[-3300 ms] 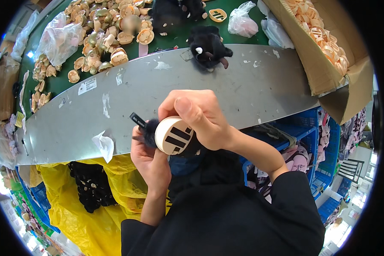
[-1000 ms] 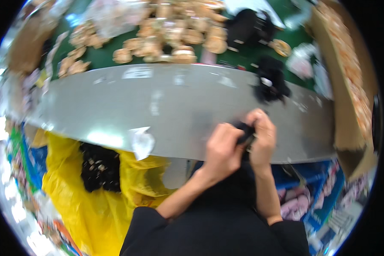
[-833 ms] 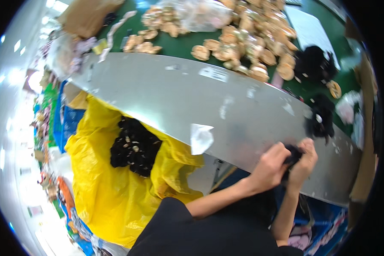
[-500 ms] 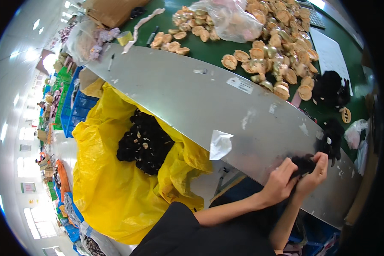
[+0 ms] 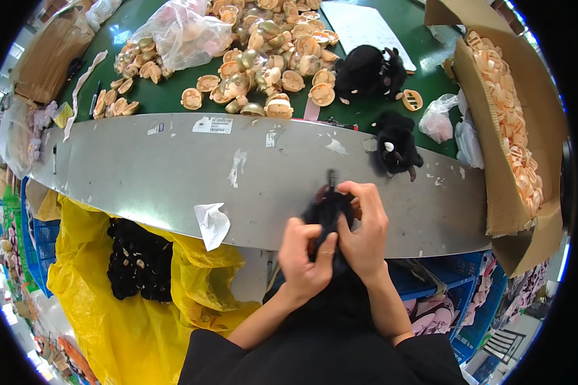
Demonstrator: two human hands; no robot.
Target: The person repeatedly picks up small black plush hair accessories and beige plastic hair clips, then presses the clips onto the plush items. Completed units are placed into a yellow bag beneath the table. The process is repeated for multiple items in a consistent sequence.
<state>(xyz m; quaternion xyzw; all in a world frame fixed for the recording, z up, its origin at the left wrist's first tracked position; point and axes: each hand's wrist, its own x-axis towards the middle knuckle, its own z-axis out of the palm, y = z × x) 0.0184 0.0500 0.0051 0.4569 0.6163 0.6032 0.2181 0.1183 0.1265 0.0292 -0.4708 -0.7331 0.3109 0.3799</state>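
Black plush piece (image 5: 329,208), partly motion-blurred, near the middle of the head view. Sits gripped between both hands, over the near part of the grey metal table (image 5: 173,167); cannot tell whether touching the metal. With the left hand (image 5: 307,256): fingers curled well in, thumb pressed against the lower left of the piece, firm hold taken. With the right hand (image 5: 365,224): fingers bent, thumb and forefinger closed on the right side of the same piece. Above the fingertips, a narrow dark tab (image 5: 332,178) jutting up.

Farther off to the right, at the far edge of the table, a black plush toy (image 5: 397,141), well apart from both hands. Beyond, on a green surface (image 5: 164,96): a larger black plush clump (image 5: 366,74), a slatted disc (image 5: 412,99) near its right side, and a white board (image 5: 366,32) behind. Farther left, a heap of peach and gold shells (image 5: 268,61), with a see-through bag (image 5: 189,38) alongside.

Far right, a cardboard box (image 5: 486,128) holding slatted peach pieces (image 5: 517,135). Left of the hands, a white scrap (image 5: 212,224) overhanging the table's near edge. Below, a yellow bag (image 5: 90,282) around a dark pile (image 5: 139,260).
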